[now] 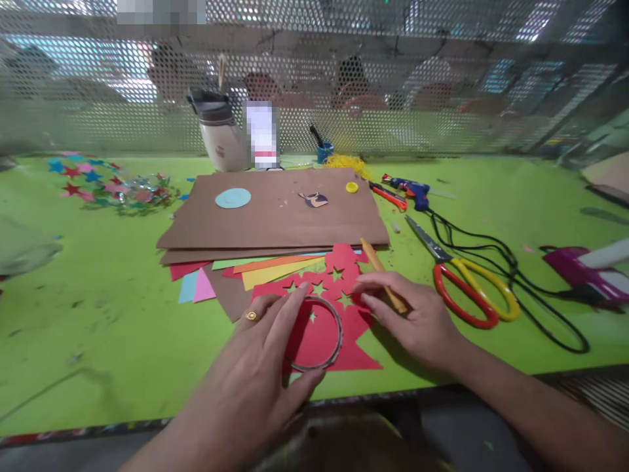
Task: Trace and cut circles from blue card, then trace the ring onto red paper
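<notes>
A sheet of red paper [319,354] with several star-shaped holes lies near the table's front edge. On it rests a thin round ring [339,331], dark and greyish, about as wide as a bracelet. My left hand [260,354], wearing a gold finger ring, holds this hoop down with fingers along its upper left side and the thumb at its bottom. A yellow-orange pencil [376,259] is tucked between the fingers of my right hand [410,318], its narrow end pointing away from me. The right fingertips touch the red paper's right side.
Brown cardboard [275,226] lies behind, with coloured paper [268,270] beneath. Scissors [466,282], a glue gun [415,191] and a black cord [545,285] lie right. Paper stars [91,176] lie left. A tumbler [221,141] stands before the mesh [393,98].
</notes>
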A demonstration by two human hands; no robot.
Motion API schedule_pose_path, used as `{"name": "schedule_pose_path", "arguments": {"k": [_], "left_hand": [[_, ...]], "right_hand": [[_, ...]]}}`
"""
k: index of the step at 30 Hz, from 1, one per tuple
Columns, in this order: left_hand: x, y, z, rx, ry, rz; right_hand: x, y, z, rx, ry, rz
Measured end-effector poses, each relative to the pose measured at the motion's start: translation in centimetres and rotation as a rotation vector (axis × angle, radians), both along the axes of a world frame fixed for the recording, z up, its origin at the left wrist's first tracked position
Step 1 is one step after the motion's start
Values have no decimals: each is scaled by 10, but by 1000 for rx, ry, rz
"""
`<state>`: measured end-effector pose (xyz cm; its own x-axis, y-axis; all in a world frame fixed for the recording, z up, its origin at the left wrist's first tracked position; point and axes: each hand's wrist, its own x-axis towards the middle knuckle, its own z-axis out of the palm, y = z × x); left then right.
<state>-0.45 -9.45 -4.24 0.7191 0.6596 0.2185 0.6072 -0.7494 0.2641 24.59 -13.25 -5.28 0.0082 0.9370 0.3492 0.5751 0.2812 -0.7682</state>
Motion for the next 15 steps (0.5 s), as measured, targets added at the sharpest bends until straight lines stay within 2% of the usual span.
{"name": "schedule_pose_path", "arguments": {"k": [5, 9, 12, 15], "left_hand": [[-6, 20, 6, -112, 26, -175], [-5, 35, 10, -71, 64, -291], [-5, 40, 9, -53, 55, -340], [-8, 42, 5, -67, 27, -338]], "right_hand": [[2, 3, -6, -45, 3, 25], [1, 4, -8, -61, -27, 37], [1, 4, -9, -54, -41, 33], [2, 4, -10, -53, -60, 39]]}}
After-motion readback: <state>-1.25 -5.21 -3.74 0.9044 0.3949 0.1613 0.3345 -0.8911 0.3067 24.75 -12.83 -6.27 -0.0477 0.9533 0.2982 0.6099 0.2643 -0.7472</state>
